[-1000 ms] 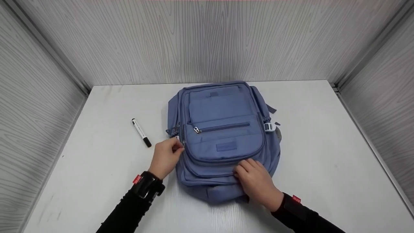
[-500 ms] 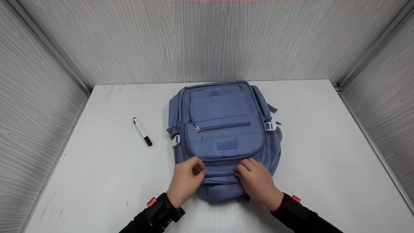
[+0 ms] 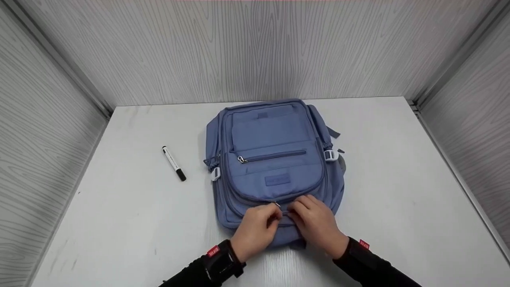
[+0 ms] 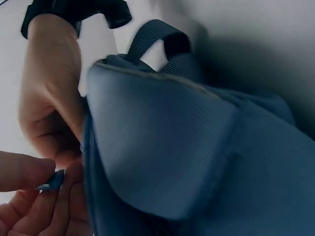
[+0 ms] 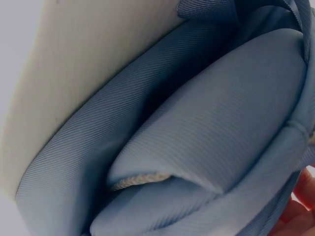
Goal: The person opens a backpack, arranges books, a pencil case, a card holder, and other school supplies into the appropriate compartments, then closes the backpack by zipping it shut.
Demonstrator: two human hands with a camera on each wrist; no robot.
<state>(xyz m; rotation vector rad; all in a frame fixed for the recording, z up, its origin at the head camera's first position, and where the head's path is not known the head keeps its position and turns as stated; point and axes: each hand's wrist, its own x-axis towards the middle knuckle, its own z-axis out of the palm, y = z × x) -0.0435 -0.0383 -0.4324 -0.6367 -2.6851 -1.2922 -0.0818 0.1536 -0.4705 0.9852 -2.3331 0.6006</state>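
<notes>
A blue backpack (image 3: 275,137) lies front side up, its bottom toward me. At the lower front my left hand (image 3: 255,230) pinches a zipper pull (image 3: 277,205); the left wrist view shows its small blue tab (image 4: 53,182) between thumb and finger. Close beside it, my right hand (image 3: 316,224) grips the fabric by the same zipper with curled fingers. Its fingertips are hidden from above. The right wrist view is mostly filled by the bag's fabric (image 5: 211,108), with parts of some fingers (image 5: 306,189) at the right edge.
A white marker with a black cap (image 3: 174,163) lies on the white table (image 3: 398,199), left of the bag. White strap buckles (image 3: 331,155) sit at the bag's sides. Grey wood-grain panels (image 3: 255,48) wall the table at the back and both sides.
My left hand has moved from the bag's left side down and right along the zipper, up to the right hand. The right hand has held its place.
</notes>
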